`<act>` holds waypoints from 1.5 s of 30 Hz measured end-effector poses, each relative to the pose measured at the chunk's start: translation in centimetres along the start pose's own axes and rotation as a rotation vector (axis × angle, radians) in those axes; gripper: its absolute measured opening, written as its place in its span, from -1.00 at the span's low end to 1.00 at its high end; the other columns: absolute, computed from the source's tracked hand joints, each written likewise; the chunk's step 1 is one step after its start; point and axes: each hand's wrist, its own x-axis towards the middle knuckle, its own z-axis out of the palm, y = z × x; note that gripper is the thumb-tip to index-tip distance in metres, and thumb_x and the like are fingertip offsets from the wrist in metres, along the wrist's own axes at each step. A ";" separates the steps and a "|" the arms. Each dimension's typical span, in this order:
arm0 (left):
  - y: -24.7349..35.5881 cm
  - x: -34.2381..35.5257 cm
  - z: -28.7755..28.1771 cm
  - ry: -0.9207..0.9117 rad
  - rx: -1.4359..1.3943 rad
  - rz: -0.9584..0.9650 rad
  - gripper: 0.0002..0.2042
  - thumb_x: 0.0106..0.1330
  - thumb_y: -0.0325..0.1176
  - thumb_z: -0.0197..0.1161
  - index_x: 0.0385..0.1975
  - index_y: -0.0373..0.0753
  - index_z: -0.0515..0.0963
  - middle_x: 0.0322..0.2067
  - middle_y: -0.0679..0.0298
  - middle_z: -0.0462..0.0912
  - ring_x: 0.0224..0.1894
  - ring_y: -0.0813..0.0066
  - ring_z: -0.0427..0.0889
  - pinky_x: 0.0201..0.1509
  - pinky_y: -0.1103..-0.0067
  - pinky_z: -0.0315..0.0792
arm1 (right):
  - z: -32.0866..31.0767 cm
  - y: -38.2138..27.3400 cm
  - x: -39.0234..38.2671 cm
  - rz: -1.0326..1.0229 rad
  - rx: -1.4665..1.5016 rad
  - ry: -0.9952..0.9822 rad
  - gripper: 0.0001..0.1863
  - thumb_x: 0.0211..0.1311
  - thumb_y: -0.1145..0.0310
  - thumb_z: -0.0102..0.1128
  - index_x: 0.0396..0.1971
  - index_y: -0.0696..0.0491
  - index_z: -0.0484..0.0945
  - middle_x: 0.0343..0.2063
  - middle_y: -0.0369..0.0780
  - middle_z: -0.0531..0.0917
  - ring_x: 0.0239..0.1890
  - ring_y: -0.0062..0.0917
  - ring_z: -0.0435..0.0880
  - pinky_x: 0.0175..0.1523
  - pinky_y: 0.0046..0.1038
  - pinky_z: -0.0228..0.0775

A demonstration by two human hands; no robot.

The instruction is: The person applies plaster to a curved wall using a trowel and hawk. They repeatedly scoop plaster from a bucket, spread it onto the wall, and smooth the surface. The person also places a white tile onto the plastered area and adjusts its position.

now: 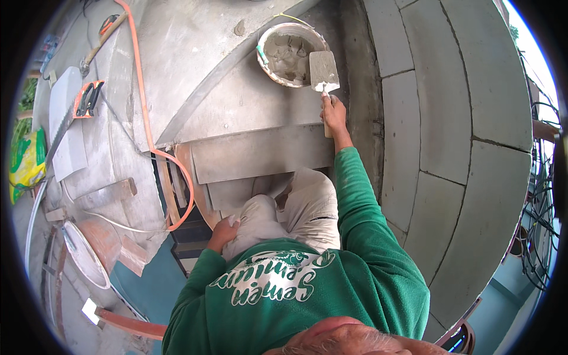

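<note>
My right hand [335,117] is closed round the handle of a trowel [323,66], arm stretched forward. The trowel's broad blade is smeared with grey mortar and lies over the right rim of a round bucket [264,68]. Inside the bucket is wet grey mortar [288,54] with an uneven surface. My left hand [222,234] is beside my left knee, against the light trousers [257,222]. Its fingers look curled, with a small whitish bit at their tips that I cannot make out.
A block wall [447,118] rises on the right. Leftward lie an orange hose [142,89], a handsaw [89,99], a hammer [105,36] and a yellow-green bag [28,160]. A tipped bucket [89,254] is lower left. A step edge [260,155] crosses before my knees.
</note>
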 end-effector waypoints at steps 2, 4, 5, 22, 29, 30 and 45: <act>-1.2 -0.6 -0.7 0.041 0.055 0.001 -0.39 0.47 0.10 0.11 0.28 -0.30 0.55 0.14 -0.16 0.66 0.25 -0.10 0.60 0.36 0.24 0.44 | 1.3 -0.1 3.0 0.033 0.044 -0.029 -0.50 0.56 -0.07 0.03 -0.22 0.16 0.54 -0.46 -0.19 0.61 -0.62 -0.56 0.58 -0.50 -0.41 0.45; -1.2 -1.4 -2.1 0.094 -0.017 -0.015 -0.41 0.48 0.07 0.12 0.25 -0.32 0.56 0.09 -0.18 0.68 0.20 -0.13 0.63 0.31 0.23 0.47 | 2.3 3.7 5.2 -0.056 -0.128 0.038 -0.50 0.57 -0.07 0.03 -0.21 0.15 0.53 -0.45 -0.14 0.63 -0.61 -0.50 0.62 -0.48 -0.37 0.48; -0.8 -1.8 -3.4 0.118 -0.049 -0.015 -0.42 0.48 0.06 0.12 0.23 -0.33 0.57 0.06 -0.19 0.69 0.18 -0.15 0.64 0.29 0.23 0.48 | 1.7 7.4 6.0 -0.195 -0.296 0.143 -0.49 0.57 -0.08 0.02 -0.20 0.15 0.52 -0.45 -0.12 0.64 -0.60 -0.45 0.64 -0.46 -0.34 0.49; 14.3 -9.8 -3.3 -0.299 -0.932 -0.350 -0.40 0.59 0.07 -0.04 0.34 -0.33 0.46 0.14 0.01 0.66 0.14 0.31 0.64 0.27 0.43 0.44 | 8.7 -7.3 13.4 0.179 0.747 -0.036 -0.63 0.59 0.10 0.05 0.09 0.10 0.47 -0.13 -0.28 0.60 -0.19 -0.51 0.55 -0.06 -0.31 0.44; 18.8 -15.7 -8.8 -0.242 -0.903 -0.396 -0.23 0.50 0.32 -0.01 0.38 -0.29 0.45 0.23 0.04 0.61 0.23 0.13 0.58 0.34 0.21 0.40 | 5.5 -7.9 9.0 -0.051 0.152 -0.419 -0.47 0.47 0.24 0.24 0.32 0.21 0.51 0.13 -0.08 0.71 0.12 -0.38 0.70 0.13 -0.39 0.53; 17.5 -15.4 -8.8 -0.284 -0.855 -0.433 -0.19 0.47 0.36 0.01 0.38 -0.29 0.45 0.24 0.02 0.61 0.24 0.08 0.58 0.32 0.16 0.41 | 3.8 -5.6 7.6 -0.203 -0.021 -0.415 -0.50 0.36 0.24 0.33 0.17 0.25 0.61 0.11 0.08 0.70 0.10 -0.17 0.75 0.22 -0.29 0.53; 20.5 -13.0 -19.7 0.086 -0.386 -0.199 -0.23 0.34 0.34 0.24 0.15 -0.35 0.66 -0.30 0.23 0.69 -0.29 0.39 0.60 -0.20 0.41 0.46 | -19.9 3.9 -11.7 0.370 -0.388 -0.317 -0.68 0.44 0.25 0.27 -0.05 0.22 0.63 -0.32 -0.11 0.76 -0.39 -0.37 0.81 -0.29 -0.39 0.69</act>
